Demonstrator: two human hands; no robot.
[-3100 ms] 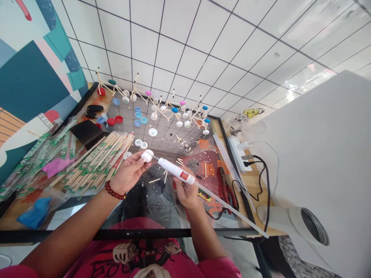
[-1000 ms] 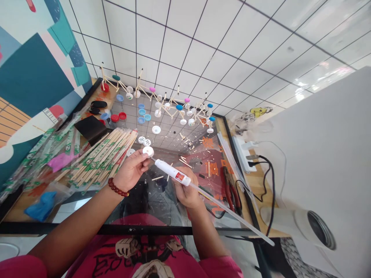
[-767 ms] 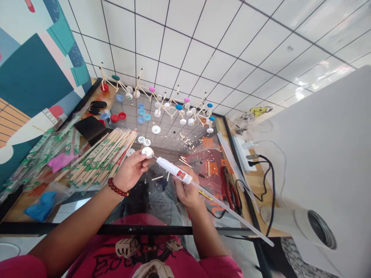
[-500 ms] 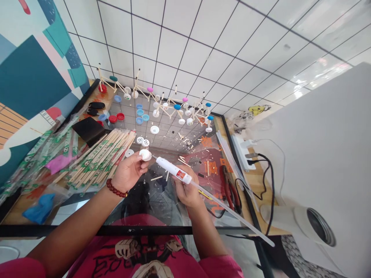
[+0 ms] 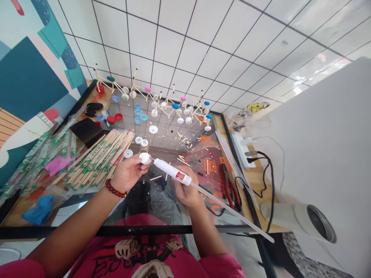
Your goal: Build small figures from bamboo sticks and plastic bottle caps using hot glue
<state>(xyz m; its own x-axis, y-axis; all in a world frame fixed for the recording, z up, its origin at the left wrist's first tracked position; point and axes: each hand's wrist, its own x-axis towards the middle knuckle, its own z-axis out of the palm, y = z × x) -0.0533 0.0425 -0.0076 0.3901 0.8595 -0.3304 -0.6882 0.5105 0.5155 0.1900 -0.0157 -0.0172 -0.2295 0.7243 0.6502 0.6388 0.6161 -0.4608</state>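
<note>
Between thumb and fingers, my left hand (image 5: 129,172) pinches a white bottle cap (image 5: 144,157) above the glass tabletop. My right hand (image 5: 187,189) is wrapped round a white hot glue gun (image 5: 171,170), from whose rear a long clear glue stick (image 5: 232,210) sticks out. The gun's nozzle is at the right edge of the cap; whether it touches cannot be made out. Several loose white caps (image 5: 153,129) lie just beyond my left hand. Wood scraps (image 5: 185,141) are strewn beyond the gun.
Small bicycle-like stick-and-cap models (image 5: 175,106) line the table's far edge. Wrapped chopsticks (image 5: 101,158) lie at left, near a black box (image 5: 87,131). Red-handled pliers (image 5: 227,185), spare glue sticks (image 5: 228,154) and a power strip (image 5: 243,148) are at right. Blue caps (image 5: 138,112) sit behind.
The glue gun's nozzle has shifted slightly left, closer against the cap. My left hand keeps its pinch on the cap. The whole view has shifted a little.
</note>
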